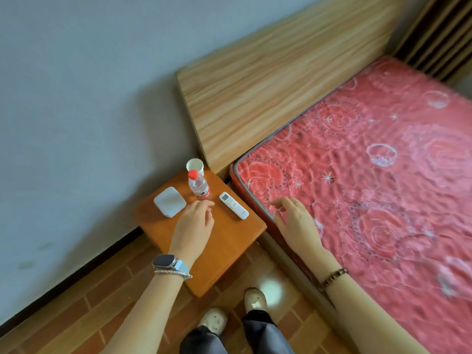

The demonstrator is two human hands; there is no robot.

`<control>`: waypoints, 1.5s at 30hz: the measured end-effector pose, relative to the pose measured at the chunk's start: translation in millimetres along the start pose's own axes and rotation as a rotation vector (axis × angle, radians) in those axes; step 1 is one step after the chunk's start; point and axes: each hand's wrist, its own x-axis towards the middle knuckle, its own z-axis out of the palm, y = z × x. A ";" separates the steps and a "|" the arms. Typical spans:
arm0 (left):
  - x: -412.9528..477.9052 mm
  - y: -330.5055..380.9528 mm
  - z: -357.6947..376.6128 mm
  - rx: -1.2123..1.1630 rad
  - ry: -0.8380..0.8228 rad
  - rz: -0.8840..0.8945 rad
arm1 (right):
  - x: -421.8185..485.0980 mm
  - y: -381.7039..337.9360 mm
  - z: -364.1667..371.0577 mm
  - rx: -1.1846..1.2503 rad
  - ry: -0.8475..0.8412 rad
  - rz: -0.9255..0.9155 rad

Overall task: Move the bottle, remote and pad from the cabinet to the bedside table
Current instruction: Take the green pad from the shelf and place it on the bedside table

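Closest to the camera are the person's dark trousers and two pale shoes, standing on a brick-pattern floor.

Both forearms reach forward from there. The left hand has a watch and a thin bracelet at the wrist. It hovers over the orange bedside table with its fingers loosely curled and nothing in its grip. Its fingertips are right next to the base of the bottle, but I honestly can't tell if they're touching it.

The right hand wears a beaded bracelet and is off to the side, over the edge of the red flowery mattress. Its fingers are relaxed and slightly bent, and it isn't holding anything either.

All three things are on the bedside table. The bottle, clear with a red cap and red label, stands upright around the middle of the far half. The white remote lies flat just to its right, near the edge by the bed and angled diagonally. The white square pad lies flat to the bottle's left, toward the wall side. None of the three touch each other.

Behind the bottle, at the table's far corner, there's a white paper cup standing upright.

A wooden headboard runs behind the mattress, against a pale grey wall.
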 end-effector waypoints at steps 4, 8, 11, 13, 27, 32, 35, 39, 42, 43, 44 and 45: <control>-3.2 6.5 -25.7 0.004 -0.019 0.133 | -20.3 -21.9 -16.4 -0.020 0.086 0.051; -9.1 6.2 -51.2 0.028 -0.077 0.263 | -54.5 -47.9 -23.1 -0.033 0.207 0.122; -14.5 7.0 -65.5 0.039 -0.122 0.383 | -90.0 -65.5 -25.3 -0.035 0.286 0.212; -15.0 8.9 -69.0 0.052 -0.153 0.452 | -112.1 -72.7 -28.1 -0.036 0.330 0.256; -134.4 149.6 -0.2 -0.001 -0.547 1.153 | -440.2 -93.0 -58.4 -0.129 0.765 1.002; -241.8 197.1 23.4 -0.025 -0.710 1.369 | -546.4 -134.4 -45.8 -0.189 0.917 1.200; -315.4 212.7 27.1 -0.061 -0.783 1.496 | -610.0 -163.4 -28.4 -0.190 0.986 1.314; -413.3 213.6 27.7 -0.075 -0.850 1.688 | -693.0 -211.2 1.7 -0.207 1.045 1.476; -481.0 205.3 25.3 -0.066 -0.895 1.811 | -747.6 -251.5 25.7 -0.213 1.098 1.595; -502.7 201.4 24.2 -0.056 -0.911 1.854 | -763.5 -265.4 33.7 -0.217 1.115 1.630; -523.6 196.8 23.2 -0.053 -0.929 1.896 | -778.3 -279.0 42.2 -0.220 1.129 1.664; -544.2 191.8 21.4 -0.055 -0.949 1.932 | -791.5 -293.3 50.6 -0.225 1.142 1.696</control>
